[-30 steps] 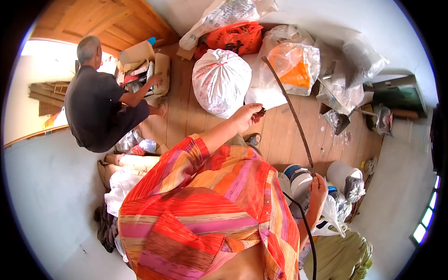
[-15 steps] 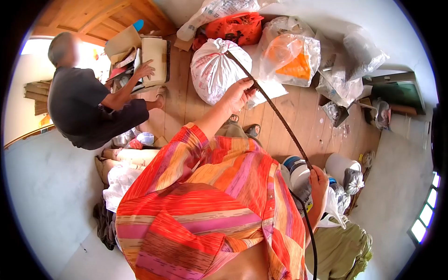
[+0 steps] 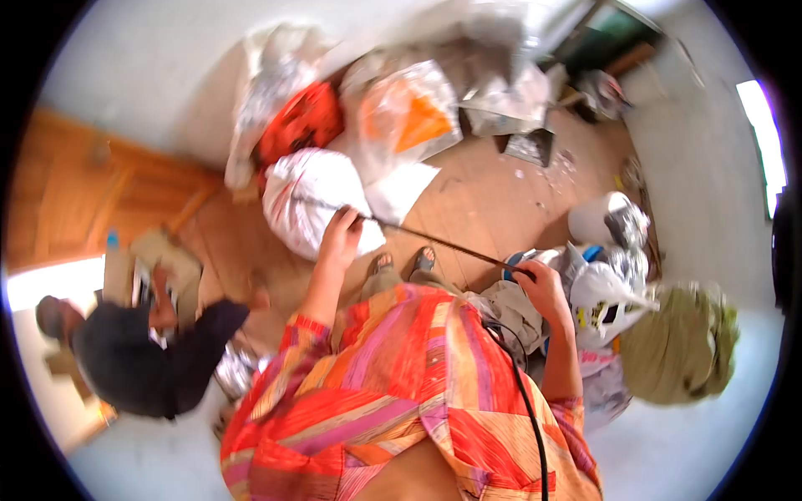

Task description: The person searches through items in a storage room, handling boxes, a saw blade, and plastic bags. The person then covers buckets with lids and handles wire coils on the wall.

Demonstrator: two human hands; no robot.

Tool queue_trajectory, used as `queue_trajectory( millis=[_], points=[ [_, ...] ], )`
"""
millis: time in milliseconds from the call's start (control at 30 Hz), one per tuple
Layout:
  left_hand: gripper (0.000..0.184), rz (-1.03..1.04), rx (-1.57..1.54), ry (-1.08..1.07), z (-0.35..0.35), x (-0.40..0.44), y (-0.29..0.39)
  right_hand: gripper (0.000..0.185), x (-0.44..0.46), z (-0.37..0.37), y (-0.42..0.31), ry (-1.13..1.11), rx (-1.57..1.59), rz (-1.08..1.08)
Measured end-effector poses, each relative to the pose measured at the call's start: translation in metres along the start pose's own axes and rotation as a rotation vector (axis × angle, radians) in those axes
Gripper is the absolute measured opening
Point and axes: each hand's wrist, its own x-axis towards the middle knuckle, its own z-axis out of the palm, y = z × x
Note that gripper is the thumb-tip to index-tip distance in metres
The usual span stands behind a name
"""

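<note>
A: Starting closest, what do we have?

B: We see a striped shirt (image 3: 393, 367), with a black cord (image 3: 530, 417) running down its front.

A: And the grip?

B: We see the right hand (image 3: 544, 289) closed on a thin dark strip (image 3: 439, 240), at the strip's right end as far as we can see, and the left hand (image 3: 339, 239) pinching it farther along. The strip slants straight between these 2 grips, above the wooden floor (image 3: 493, 194). Its other end sticks out past the left hand, in front of a white sack (image 3: 291, 227); we can't tell whether they touch.

A: Which step are we at?

B: We'd judge it's stretching the strip out between both hands. The next move would call for firm fingers at both spots and some care that the loose end doesn't snag the sack.

A: And farther off?

B: We find a red bag (image 3: 305, 121) and a clear bag with orange inside (image 3: 418, 125) toward the floor's far edge. Near its left edge, another person (image 3: 150, 359) is low down beside a cardboard box (image 3: 181, 257). That side is too blurred for us to tell more.
</note>
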Motion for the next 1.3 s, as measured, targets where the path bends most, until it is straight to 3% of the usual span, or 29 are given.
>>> queue_trajectory(
  millis=[100,167,500,700,800,933,1100,1200,1300],
  points=[
    [0.011,-0.029,0.063,0.073,0.0,-0.006,0.005,0.018,-0.005,-0.003,0.005,0.098,0.008,-0.069],
    [0.009,-0.014,0.113,0.056,0.004,-0.009,0.008,0.018,-0.011,-0.007,-0.001,0.018,-0.045,-0.018],
    [0.012,-0.112,0.15,-0.018,0.022,0.01,0.006,0.018,-0.032,-0.003,0.022,0.184,0.122,-0.06],
    [0.007,-0.241,0.114,-0.037,0.028,0.028,-0.038,0.015,-0.048,-0.029,0.028,0.378,-0.086,0.032],
    [0.006,-0.308,0.142,-0.024,0.048,0.034,-0.066,0.013,-0.041,-0.048,0.048,0.506,0.319,0.138],
    [0.009,-0.447,0.243,-0.13,0.09,0.046,-0.107,0.009,-0.026,-0.089,0.079,0.533,0.61,0.081],
    [0.015,-0.563,0.392,-0.284,0.148,0.088,-0.179,0.01,-0.013,-0.165,0.121,0.619,0.752,0.101],
    [0.016,-0.583,0.458,-0.334,0.194,0.109,-0.226,0.006,-0.007,-0.201,0.162,0.692,0.953,-0.027],
    [0.019,-0.615,0.543,-0.41,0.252,0.122,-0.275,0.007,-0.004,-0.239,0.185,0.94,1.035,0.036]
  ],
)
